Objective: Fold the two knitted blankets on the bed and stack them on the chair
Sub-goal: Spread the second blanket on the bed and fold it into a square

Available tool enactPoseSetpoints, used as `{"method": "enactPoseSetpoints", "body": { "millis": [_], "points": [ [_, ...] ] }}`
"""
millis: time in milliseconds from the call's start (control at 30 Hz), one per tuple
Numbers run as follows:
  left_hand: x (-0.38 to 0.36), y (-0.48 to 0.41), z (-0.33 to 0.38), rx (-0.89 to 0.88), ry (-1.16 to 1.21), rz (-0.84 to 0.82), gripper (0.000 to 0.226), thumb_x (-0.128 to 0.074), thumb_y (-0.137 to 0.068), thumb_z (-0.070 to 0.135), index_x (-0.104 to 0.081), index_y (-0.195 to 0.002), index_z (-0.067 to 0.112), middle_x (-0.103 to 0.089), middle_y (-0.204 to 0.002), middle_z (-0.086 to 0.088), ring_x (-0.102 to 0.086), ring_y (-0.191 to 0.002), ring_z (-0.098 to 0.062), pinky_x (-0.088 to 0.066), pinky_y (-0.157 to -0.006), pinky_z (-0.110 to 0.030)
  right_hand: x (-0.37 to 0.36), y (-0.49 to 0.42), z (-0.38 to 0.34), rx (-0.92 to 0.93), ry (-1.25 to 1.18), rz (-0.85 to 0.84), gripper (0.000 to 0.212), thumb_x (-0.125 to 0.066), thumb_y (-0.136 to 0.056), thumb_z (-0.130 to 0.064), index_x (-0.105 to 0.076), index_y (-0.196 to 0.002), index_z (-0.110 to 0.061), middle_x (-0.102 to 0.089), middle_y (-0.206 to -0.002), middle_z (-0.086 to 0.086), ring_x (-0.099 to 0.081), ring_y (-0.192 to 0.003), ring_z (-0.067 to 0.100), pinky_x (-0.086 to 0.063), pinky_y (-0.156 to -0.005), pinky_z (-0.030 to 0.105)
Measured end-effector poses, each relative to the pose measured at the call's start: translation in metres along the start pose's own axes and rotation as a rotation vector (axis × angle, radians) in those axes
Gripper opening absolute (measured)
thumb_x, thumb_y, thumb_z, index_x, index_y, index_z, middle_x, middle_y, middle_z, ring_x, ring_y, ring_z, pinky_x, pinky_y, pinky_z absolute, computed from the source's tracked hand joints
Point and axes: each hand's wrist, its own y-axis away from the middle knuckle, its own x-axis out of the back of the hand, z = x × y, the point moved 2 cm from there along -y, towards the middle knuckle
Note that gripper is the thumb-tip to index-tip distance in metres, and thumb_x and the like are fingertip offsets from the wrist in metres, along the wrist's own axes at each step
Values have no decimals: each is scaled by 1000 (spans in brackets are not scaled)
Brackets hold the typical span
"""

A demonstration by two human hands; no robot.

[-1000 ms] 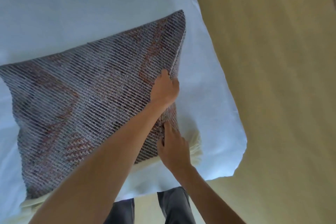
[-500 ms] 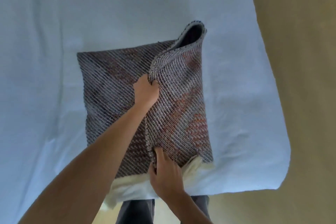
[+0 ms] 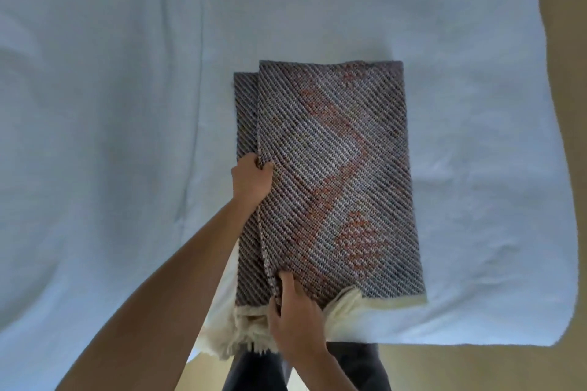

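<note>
One knitted blanket point(image 3: 336, 168), grey with orange patches and a cream fringe along its near edge, lies folded in a narrow rectangle on the bed point(image 3: 111, 136). Its top layer sits slightly right of the layer beneath. My left hand point(image 3: 252, 179) grips the left edge of the top layer about halfway up. Near the fringe, my right hand point(image 3: 295, 320) pinches that same edge at the near corner. No second blanket or chair is in view.
A pale blue sheet covers the bed, whose near edge runs just below the blanket. Tan floor point(image 3: 565, 232) shows to the right and below. My dark trouser legs point(image 3: 359, 365) stand against the bed's near edge.
Both hands carried the blanket's right edge over to the left, so the spread blanket now lies folded in half. The view has also shifted to the right.
</note>
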Motion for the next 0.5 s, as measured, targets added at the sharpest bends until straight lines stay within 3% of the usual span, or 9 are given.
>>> {"method": "enactPoseSetpoints", "body": {
  "millis": [267, 367, 500],
  "points": [
    [13, -9, -15, -103, -24, 35, 24, -51, -93, 26, -60, -105, 8, -65, -109, -12, -59, -102, -29, -38, -88, -26, -14, -1, -16, 26, -34, 44, 39, -41, -92, -29, -38, -131, -23, -56, -120, -4, -62, -97, 18, -46, -79, 33],
    [19, -10, -34, -42, -37, 33, 29, -52, -93, 24, -59, -112, 4, -64, -113, -16, -58, -104, -31, -41, -89, -29, -18, -3, -14, -10, -40, -7, 41, -41, -93, -28, -36, -134, -23, -54, -125, -4, -59, -105, 18, -44, -85, 33],
    [19, -12, -42, -45, -19, 70, 25, -51, -93, 23, -60, -105, 3, -65, -104, -14, -58, -91, -24, -37, -79, -25, -26, -3, -16, -21, -124, -9, 42, -44, -93, -28, -38, -133, -19, -55, -125, -1, -56, -108, 18, -42, -90, 32]
  ]
}}
